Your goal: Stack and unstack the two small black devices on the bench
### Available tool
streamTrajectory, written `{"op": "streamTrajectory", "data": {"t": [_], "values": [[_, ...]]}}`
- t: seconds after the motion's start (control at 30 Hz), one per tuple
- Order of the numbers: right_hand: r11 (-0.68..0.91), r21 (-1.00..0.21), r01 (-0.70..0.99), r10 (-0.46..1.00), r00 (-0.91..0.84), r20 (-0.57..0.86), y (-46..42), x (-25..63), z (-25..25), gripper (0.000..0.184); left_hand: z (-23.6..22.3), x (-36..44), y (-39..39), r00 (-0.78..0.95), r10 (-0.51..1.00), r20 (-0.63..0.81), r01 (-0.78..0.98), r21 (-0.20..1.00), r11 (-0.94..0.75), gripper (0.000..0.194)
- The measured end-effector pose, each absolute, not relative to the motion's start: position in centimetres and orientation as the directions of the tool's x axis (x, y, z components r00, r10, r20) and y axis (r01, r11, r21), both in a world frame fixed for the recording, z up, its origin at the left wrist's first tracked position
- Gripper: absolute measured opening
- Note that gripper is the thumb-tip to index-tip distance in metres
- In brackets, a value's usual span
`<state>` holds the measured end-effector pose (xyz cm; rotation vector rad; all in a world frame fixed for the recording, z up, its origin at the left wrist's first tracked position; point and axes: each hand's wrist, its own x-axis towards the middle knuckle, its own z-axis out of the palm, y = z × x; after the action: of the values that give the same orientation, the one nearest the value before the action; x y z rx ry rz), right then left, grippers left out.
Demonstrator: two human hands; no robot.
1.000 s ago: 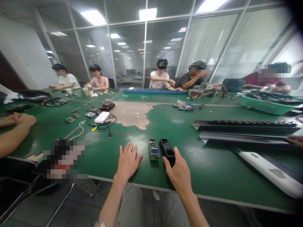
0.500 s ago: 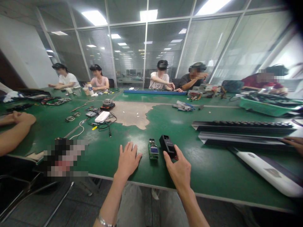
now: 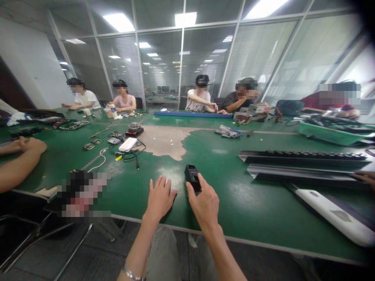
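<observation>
My right hand (image 3: 205, 199) grips a black plastic housing (image 3: 192, 173) with cut-outs in its face, thumb on the left side and fingers on the right. The housing sits over the green circuit board (image 3: 187, 190), most of which is hidden beneath it; a sliver of green shows at its left edge and through an opening. How far the board is inside, I cannot tell. My left hand (image 3: 159, 197) lies flat on the green table (image 3: 243, 210), fingers spread, holding nothing, a little left of the housing.
A white power bank (image 3: 128, 144) with black cables lies ahead to the left, near glasses (image 3: 91, 144). Long black metal profiles (image 3: 295, 169) and a white-and-black casing (image 3: 334, 214) are on the right. A green basket (image 3: 331, 134) stands beyond them. Several people sit around the table.
My right hand lifted the black housing from beside the circuit board and moved it left, over the board. My left hand stayed on the table.
</observation>
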<state>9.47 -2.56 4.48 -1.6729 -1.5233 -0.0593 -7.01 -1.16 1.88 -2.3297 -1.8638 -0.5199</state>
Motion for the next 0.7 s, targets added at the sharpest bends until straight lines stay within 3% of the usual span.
{"op": "streamTrajectory", "data": {"t": [0.7], "values": [[0.064, -0.469, 0.881, 0.835, 0.210, 0.508, -3.8, 9.2, 1.8, 0.058, 1.8, -6.9, -1.2, 0.193, 0.922, 0.334, 0.966, 0.103, -0.239, 0.047]]}}
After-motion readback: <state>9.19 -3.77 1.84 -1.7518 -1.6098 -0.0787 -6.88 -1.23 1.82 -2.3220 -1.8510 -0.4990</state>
